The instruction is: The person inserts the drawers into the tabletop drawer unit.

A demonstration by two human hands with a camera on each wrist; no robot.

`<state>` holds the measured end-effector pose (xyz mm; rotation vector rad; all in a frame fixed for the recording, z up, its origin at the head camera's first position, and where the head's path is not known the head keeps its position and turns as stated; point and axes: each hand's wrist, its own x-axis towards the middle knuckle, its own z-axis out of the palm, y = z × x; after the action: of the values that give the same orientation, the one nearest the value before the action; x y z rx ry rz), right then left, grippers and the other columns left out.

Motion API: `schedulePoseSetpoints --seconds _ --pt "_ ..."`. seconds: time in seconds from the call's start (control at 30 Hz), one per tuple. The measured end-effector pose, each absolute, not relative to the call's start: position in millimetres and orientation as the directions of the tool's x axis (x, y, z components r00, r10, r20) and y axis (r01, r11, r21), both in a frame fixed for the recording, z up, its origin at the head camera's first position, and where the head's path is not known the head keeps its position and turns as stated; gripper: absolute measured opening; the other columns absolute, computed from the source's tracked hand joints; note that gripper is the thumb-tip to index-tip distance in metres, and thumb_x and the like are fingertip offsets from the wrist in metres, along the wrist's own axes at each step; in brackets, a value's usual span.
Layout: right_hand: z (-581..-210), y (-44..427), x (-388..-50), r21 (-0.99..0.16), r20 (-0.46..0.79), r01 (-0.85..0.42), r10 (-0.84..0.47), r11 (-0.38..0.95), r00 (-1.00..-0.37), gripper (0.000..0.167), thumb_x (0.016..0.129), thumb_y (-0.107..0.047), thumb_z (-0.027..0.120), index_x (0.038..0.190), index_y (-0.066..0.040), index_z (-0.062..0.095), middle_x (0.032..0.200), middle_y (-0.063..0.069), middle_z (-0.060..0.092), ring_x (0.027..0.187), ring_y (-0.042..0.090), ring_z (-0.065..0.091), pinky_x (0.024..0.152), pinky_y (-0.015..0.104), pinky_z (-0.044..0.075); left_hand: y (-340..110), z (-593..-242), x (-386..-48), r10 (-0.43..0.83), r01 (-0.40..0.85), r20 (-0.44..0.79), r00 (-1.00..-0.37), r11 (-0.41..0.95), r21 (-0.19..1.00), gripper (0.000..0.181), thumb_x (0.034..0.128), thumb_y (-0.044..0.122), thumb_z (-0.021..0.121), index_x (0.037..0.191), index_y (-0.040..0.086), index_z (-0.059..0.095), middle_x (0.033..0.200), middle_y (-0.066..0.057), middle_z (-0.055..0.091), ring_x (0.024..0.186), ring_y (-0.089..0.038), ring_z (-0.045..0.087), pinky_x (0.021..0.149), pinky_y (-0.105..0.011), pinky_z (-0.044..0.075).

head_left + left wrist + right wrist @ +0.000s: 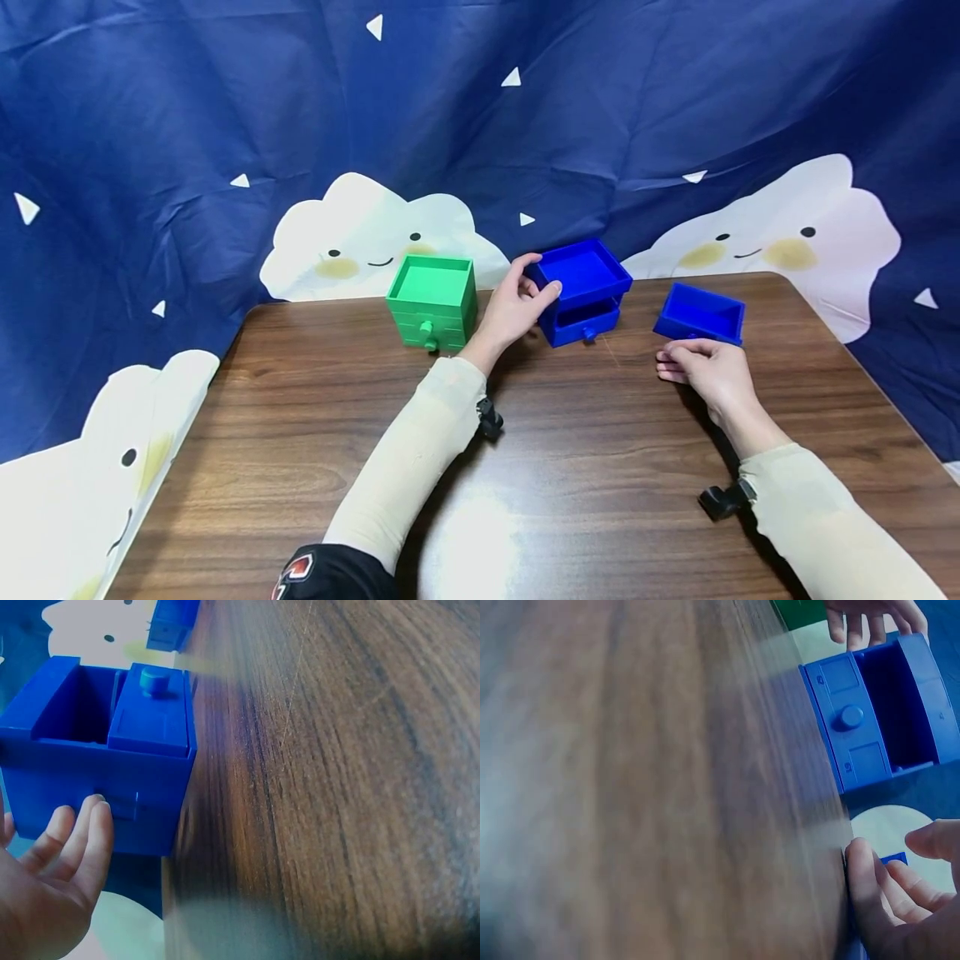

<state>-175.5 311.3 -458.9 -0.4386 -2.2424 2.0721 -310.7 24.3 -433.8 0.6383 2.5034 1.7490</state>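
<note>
A small blue drawer cabinet (587, 279) stands at the back of the table, with an empty slot above its lower drawer (587, 327). My left hand (517, 307) holds its left side, the thumb at the top tray's front corner; in the left wrist view, several fingers (96, 832) lie against the side wall. To the right, a loose blue drawer (701, 312) rests on the table, its hollow facing up. My right hand (708, 371) is at the drawer's near edge, fingers loosely bent and thumb apart in the right wrist view, where the hand hides most of the drawer.
A green drawer cabinet (432, 302) with round knobs and a shallow top tray stands left of the blue one. Behind the wooden table (570, 467) hangs a dark blue cloth (450, 100) printed with clouds and triangles.
</note>
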Motion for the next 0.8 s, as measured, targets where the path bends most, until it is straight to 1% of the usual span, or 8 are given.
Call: schedulePoseSetpoints --seconds 0.1,0.17,0.2,0.37,0.53,0.6,0.67,0.8 --pt "-459.4 316.3 -172.7 -0.988 -0.154 0.156 0.261 -0.016 -0.953 0.015 0.106 -0.002 0.062 0.112 0.011 0.068 0.079 -0.005 0.079 0.069 0.008 0.078 0.069 0.024 0.065 24.2 -434.5 -311.3 0.341 0.320 0.216 -0.915 0.287 0.903 0.059 0.1027 0.039 0.072 0.155 0.023 0.050 0.093 0.000 0.057 0.082 -0.020 0.057 0.071 -0.023 0.046" --pt "-459.5 319.3 -171.5 -0.987 -0.158 0.158 0.273 -0.022 -0.949 0.012 0.106 -0.002 0.061 0.110 0.008 0.068 0.078 -0.005 0.079 0.068 0.008 0.078 0.069 0.025 0.065 24.4 -435.1 -311.6 0.341 0.321 0.216 -0.915 0.289 0.902 0.059 0.1025 0.039 0.073 0.155 0.023 0.050 0.092 0.000 0.057 0.081 -0.019 0.057 0.071 -0.023 0.046" --pt "-459.4 320.7 -171.1 -0.987 -0.160 0.162 0.279 -0.015 -0.947 0.013 0.106 -0.002 0.061 0.111 0.008 0.068 0.078 -0.005 0.079 0.068 0.008 0.078 0.069 0.025 0.065 24.5 -435.4 -311.8 0.340 0.321 0.217 -0.915 0.290 0.902 0.059 0.1025 0.039 0.073 0.154 0.023 0.050 0.092 0.000 0.057 0.081 -0.018 0.057 0.071 -0.023 0.046" --pt "-458.1 326.6 -170.4 -0.978 -0.173 0.200 0.301 0.060 -0.938 0.032 0.108 -0.006 0.059 0.126 0.020 0.057 0.077 -0.009 0.078 0.068 0.006 0.078 0.069 0.025 0.065 24.9 -435.4 -312.1 0.333 0.323 0.221 -0.917 0.291 0.901 0.058 0.1022 0.038 0.073 0.154 0.023 0.051 0.091 0.001 0.057 0.080 -0.017 0.057 0.071 -0.022 0.046" --pt "-455.9 333.5 -169.2 -0.976 -0.199 0.218 0.303 0.029 -0.932 0.030 0.109 -0.008 0.059 0.123 0.018 0.058 0.074 -0.007 0.077 0.065 0.008 0.078 0.067 0.026 0.065 25.4 -435.0 -312.1 0.331 0.323 0.222 -0.917 0.289 0.901 0.057 0.1023 0.037 0.073 0.154 0.023 0.051 0.092 0.001 0.056 0.081 -0.018 0.057 0.071 -0.022 0.046" --pt "-454.8 335.6 -169.1 -0.972 -0.217 0.234 0.302 0.023 -0.928 0.032 0.109 -0.010 0.059 0.125 0.018 0.057 0.073 -0.006 0.078 0.065 0.009 0.078 0.067 0.026 0.065 25.4 -434.7 -311.9 0.333 0.321 0.220 -0.917 0.288 0.902 0.057 0.1025 0.037 0.072 0.154 0.023 0.051 0.092 0.001 0.056 0.081 -0.018 0.057 0.072 -0.022 0.046" --pt "-453.5 337.0 -169.4 -0.965 -0.240 0.259 0.302 0.024 -0.923 0.040 0.110 -0.013 0.059 0.131 0.020 0.054 0.073 -0.005 0.078 0.066 0.009 0.079 0.067 0.027 0.065 25.4 -434.5 -311.6 0.334 0.320 0.219 -0.917 0.288 0.903 0.057 0.1027 0.037 0.072 0.154 0.023 0.051 0.092 0.001 0.056 0.081 -0.017 0.057 0.072 -0.022 0.046" --pt "-451.9 339.1 -170.6 -0.952 -0.283 0.305 0.302 0.029 -0.911 0.058 0.111 -0.018 0.058 0.145 0.026 0.042 0.074 -0.005 0.078 0.068 0.009 0.079 0.070 0.028 0.066 25.2 -435.0 -311.6 0.334 0.321 0.219 -0.917 0.289 0.902 0.057 0.1028 0.037 0.072 0.154 0.022 0.051 0.092 0.001 0.056 0.080 -0.016 0.056 0.071 -0.023 0.046"
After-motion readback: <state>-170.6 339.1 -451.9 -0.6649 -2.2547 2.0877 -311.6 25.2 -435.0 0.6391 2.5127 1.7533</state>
